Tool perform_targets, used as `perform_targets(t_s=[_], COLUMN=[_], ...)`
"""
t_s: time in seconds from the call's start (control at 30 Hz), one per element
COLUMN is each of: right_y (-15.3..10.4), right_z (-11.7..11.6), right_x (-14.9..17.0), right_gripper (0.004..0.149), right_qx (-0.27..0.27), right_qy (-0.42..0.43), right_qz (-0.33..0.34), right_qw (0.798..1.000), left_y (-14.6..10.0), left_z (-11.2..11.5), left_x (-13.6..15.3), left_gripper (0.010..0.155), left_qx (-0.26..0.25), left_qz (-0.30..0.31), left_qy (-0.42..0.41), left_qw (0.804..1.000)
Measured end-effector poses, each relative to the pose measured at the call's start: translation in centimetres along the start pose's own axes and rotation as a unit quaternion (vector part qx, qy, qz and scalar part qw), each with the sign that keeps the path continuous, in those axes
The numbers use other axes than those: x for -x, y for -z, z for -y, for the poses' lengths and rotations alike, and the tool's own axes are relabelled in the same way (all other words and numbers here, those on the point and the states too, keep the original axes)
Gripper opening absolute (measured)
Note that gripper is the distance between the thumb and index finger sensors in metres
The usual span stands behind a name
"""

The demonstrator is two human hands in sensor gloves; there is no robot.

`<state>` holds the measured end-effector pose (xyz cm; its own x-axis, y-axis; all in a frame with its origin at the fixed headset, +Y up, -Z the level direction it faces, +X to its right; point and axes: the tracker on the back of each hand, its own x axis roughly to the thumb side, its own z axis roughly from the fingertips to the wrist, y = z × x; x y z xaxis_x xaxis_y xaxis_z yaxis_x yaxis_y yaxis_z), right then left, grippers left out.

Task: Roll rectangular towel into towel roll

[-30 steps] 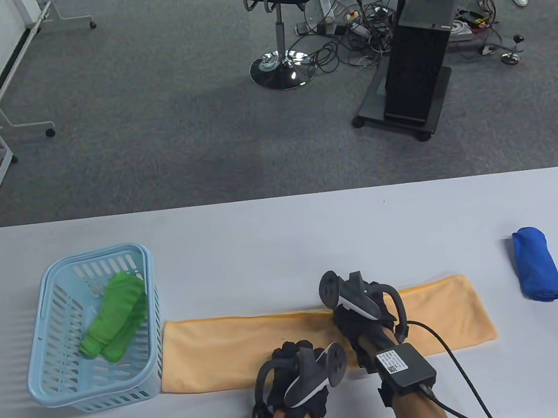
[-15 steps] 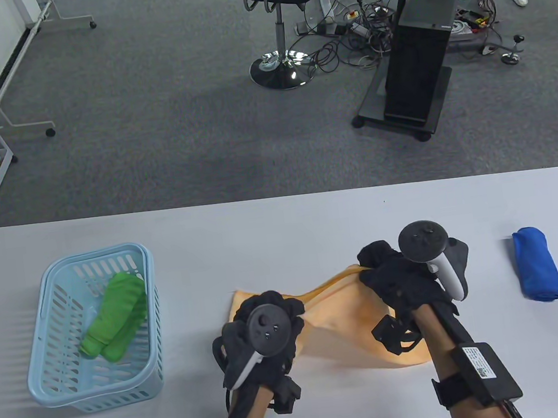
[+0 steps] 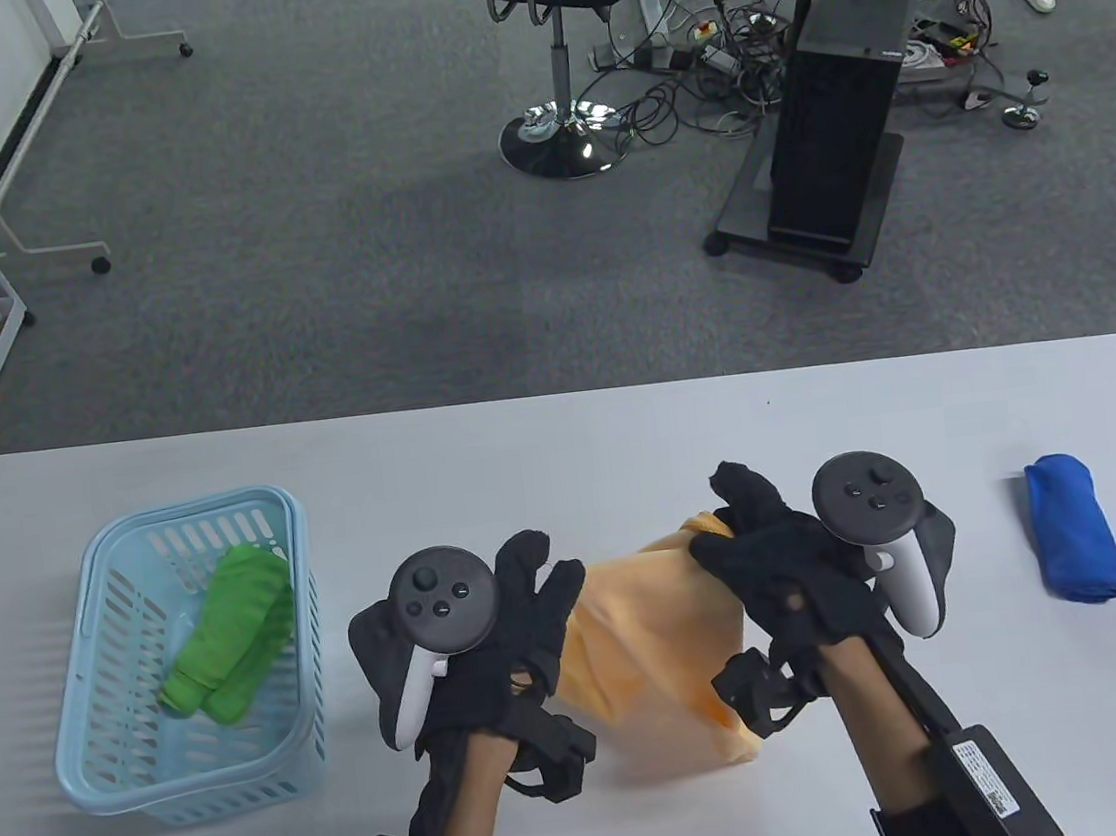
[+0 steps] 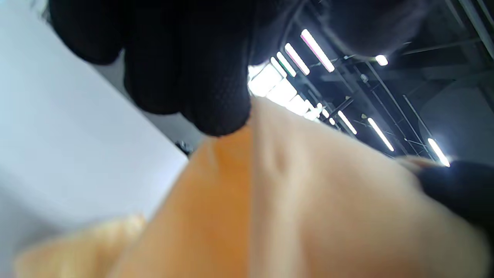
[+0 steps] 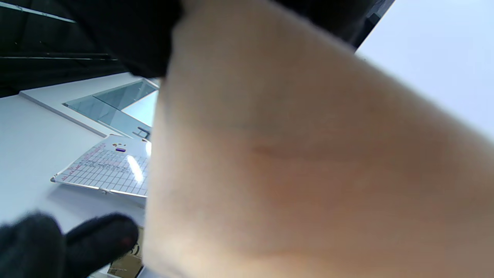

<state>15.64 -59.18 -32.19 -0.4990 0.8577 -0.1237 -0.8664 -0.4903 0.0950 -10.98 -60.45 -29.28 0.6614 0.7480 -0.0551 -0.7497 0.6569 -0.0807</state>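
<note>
Orange towel (image 3: 659, 643) hangs bunched between both hands above the near middle of the white table (image 3: 561, 448), its lower folds sagging toward the tabletop. Left hand (image 3: 487, 637) pinches the towel's left end, fingertips (image 4: 216, 112) curled against the cloth in the left wrist view. Right hand (image 3: 796, 562) grips the towel's right, farther end, with the cloth filling most of the right wrist view. To the left sits a light blue basket (image 3: 98, 712) holding a rolled green towel (image 3: 230, 631). At the far right of the table lies a rolled blue towel (image 3: 1074, 525), well apart from the hands.
</note>
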Motion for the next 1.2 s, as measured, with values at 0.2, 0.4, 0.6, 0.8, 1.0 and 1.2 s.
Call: perform_targets(t_s=[0.2,0.4,0.6,0.8,1.0,1.2], right_y=[-0.4,-0.3,-0.4,-0.5,-0.2,-0.3], right_z=[0.3,3.4,4.2,0.8,0.8,2.1], right_x=[0.1,2.0,2.6,0.2,-0.6,-2.5], right_gripper=[0.077,0.078,0.086,0.101,0.049,0.048], right_qx=[-0.001,0.037,0.042,-0.079,-0.055,-0.031], right_qy=[0.039,0.021,-0.055,-0.136,-0.171,-0.280], right_qz=[0.016,0.003,0.013,0.067,0.087,0.065], right_qw=[0.999,0.999,0.998,0.985,0.980,0.957], left_y=[1.6,1.3,0.9,0.7,0.5,1.5], left_z=[2.5,-0.2,-1.8,-1.4,-2.8,-2.7], left_x=[-1.4,-4.0,-5.9,-7.2,-6.7,-7.0], left_gripper=[0.074,0.046,0.043,0.043,0.041,0.042], left_qx=[0.029,-0.023,-0.055,-0.046,-0.059,-0.062], left_qz=[0.029,0.049,0.054,0.091,0.101,0.096], left_qy=[-0.037,0.072,0.121,0.118,0.097,0.249], left_qw=[0.998,0.996,0.990,0.988,0.988,0.962])
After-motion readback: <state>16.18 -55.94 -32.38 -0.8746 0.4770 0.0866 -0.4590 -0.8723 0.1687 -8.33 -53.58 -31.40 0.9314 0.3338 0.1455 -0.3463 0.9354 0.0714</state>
